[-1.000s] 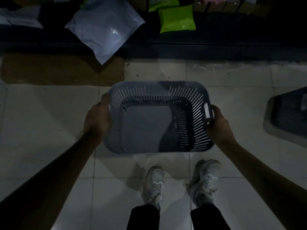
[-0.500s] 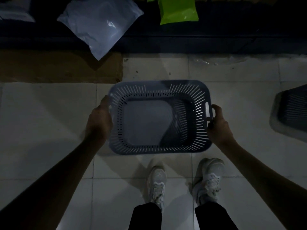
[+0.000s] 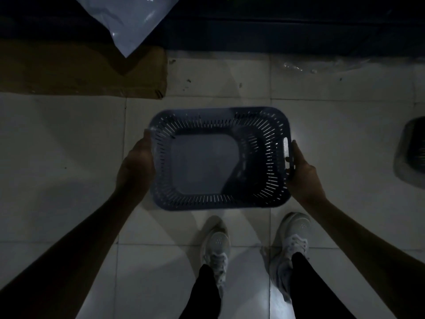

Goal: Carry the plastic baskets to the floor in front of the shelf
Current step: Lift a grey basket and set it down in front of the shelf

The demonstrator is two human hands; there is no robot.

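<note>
A grey-blue slotted plastic basket (image 3: 220, 203) hangs level over the tiled floor, just ahead of my feet, and it has nothing inside. My left hand (image 3: 136, 166) grips its left rim. My right hand (image 3: 303, 176) grips the right rim at the handle slot. A second dark basket (image 3: 411, 153) stands on the floor at the right edge, partly cut off. The dark lower edge of the shelf (image 3: 276, 31) runs across the top of the view.
A flat brown cardboard sheet (image 3: 80, 72) lies on the floor at the upper left. A white plastic mailer bag (image 3: 128, 19) hangs over the shelf edge above it. My white shoes (image 3: 216, 247) stand right behind the basket. The room is dim.
The basket has dropped lower toward the floor with both hands still on it. The view has tilted down, so the shelf and the green packet have slid out at the top.
</note>
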